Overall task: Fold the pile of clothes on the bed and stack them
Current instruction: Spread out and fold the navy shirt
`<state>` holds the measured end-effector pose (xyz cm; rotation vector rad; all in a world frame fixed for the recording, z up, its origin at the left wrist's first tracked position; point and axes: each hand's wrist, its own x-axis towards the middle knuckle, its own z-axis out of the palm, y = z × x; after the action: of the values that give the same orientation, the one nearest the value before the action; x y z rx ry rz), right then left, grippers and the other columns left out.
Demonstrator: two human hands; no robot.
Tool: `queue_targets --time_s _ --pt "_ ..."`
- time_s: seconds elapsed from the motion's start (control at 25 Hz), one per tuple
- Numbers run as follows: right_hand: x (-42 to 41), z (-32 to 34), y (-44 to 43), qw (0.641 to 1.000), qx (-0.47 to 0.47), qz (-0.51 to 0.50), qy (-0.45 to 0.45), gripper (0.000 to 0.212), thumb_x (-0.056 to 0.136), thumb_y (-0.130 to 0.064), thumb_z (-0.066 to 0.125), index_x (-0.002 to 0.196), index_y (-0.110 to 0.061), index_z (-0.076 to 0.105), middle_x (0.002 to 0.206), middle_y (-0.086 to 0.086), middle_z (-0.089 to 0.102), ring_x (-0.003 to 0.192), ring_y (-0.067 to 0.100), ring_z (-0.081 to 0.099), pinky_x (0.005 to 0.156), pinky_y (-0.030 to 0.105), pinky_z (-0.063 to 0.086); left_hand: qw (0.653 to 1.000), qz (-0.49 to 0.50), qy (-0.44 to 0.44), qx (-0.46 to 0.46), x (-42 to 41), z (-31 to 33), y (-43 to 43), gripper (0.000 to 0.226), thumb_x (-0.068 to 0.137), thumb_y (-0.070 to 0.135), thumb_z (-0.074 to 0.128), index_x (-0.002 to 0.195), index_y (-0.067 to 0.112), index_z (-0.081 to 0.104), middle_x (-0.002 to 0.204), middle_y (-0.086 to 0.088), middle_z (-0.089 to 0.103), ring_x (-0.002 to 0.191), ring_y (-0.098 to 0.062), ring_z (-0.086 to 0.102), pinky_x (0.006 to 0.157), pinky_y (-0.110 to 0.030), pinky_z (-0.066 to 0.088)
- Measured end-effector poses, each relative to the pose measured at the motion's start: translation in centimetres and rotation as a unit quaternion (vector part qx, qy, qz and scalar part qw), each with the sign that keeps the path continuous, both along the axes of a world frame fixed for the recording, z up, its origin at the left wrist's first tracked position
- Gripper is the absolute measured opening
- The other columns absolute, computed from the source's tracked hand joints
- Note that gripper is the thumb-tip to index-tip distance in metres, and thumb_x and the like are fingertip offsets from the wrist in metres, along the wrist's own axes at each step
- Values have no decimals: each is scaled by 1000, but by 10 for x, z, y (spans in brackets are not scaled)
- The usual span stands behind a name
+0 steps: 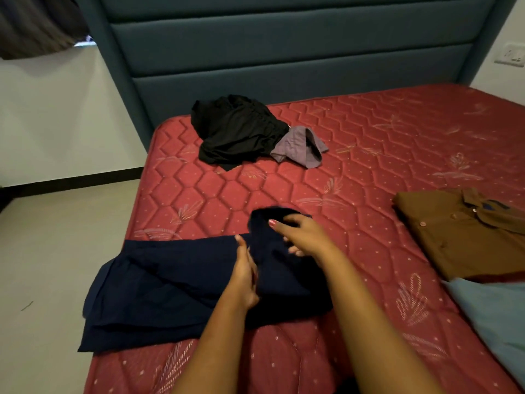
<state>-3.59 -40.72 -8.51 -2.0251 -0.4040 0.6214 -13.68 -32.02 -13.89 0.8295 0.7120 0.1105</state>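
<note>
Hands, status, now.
Left hand: open, straight fingers pressing the navy garment.
Right hand: gripping the navy garment's folded end.

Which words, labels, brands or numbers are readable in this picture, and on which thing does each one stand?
No text can be read here.
Label at the collar of the brown shirt: a dark blue patch, too small and blurred to read.
Socket on the wall: no legible marking.
Mattress: only stitched patterns, no words.
Navy garment: no print shows.
</note>
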Motion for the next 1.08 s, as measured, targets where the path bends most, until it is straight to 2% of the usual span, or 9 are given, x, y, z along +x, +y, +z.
queue_targets --time_s 0.08,0.16,0.28,0.4,0.52,0.6,0.68,0.84,1.08 --pt "-1 -22 -2 984 -14 -128 -126 22 89 -33 62 105 -20 69 95 6 71 89 28 66 74 32 48 997 -24 45 59 -5 -6 3 54 82 71 42 110 27 59 103 2 70 95 -14 63 82 -35 54" --pt "4 -40 -11 952 -40 -181 -245 23 93 -24 55 111 -18 67 109 7 68 105 30 60 88 37 45 986 -48 81 137 -4 -21 6 66 74 52 71 128 25 45 118 -1 63 104 -18 61 89 -39 53" --pt "2 -73 -11 937 -168 3 -307 48 98 -40 37 141 -22 46 148 2 43 138 26 35 113 41 25 961 -7 109 253 -1 -32 4 62 84 9 71 130 24 33 120 0 53 100 -15 58 81 -25 48" --pt "-17 -102 1 889 -255 151 -350 70 90 -60 5 149 -33 30 156 -7 29 146 20 21 118 45 4 869 58 170 461 -4 -29 -5 64 88 1 58 141 25 32 137 -2 44 118 -22 52 89 -30 43" --pt "-26 -117 8 868 -275 190 -367 66 93 -57 2 150 -34 25 157 -10 25 147 17 19 117 44 -4 773 23 135 619 0 -36 -11 52 94 9 46 143 26 39 152 7 32 137 -14 32 107 -36 33" --pt "-23 -123 5 860 -285 211 -366 70 88 -53 -3 152 -33 15 160 -14 10 149 14 1 116 41 -13 727 -104 104 670 3 -46 -11 46 100 34 36 146 29 34 156 12 25 145 -9 16 117 -38 18" --pt "-22 -118 3 865 -269 227 -357 73 85 -55 -4 152 -36 17 160 -16 6 149 14 -3 116 41 -15 691 -163 110 696 0 -63 -5 69 92 66 9 149 31 28 157 11 22 146 -10 13 118 -38 11" --pt "-3 -105 -4 904 -241 143 -322 47 101 -43 30 148 -45 22 154 -19 27 148 13 11 117 44 -6 643 -133 157 737 -5 -79 1 96 80 77 -12 148 25 32 153 8 34 143 -16 26 115 -44 18" --pt "13 -119 -18 918 -319 14 -233 52 97 -61 19 148 -49 18 160 -13 13 146 29 13 117 49 14 619 -219 240 714 -6 -67 -3 101 68 81 -5 153 29 14 159 12 13 148 -16 3 115 -53 -2"
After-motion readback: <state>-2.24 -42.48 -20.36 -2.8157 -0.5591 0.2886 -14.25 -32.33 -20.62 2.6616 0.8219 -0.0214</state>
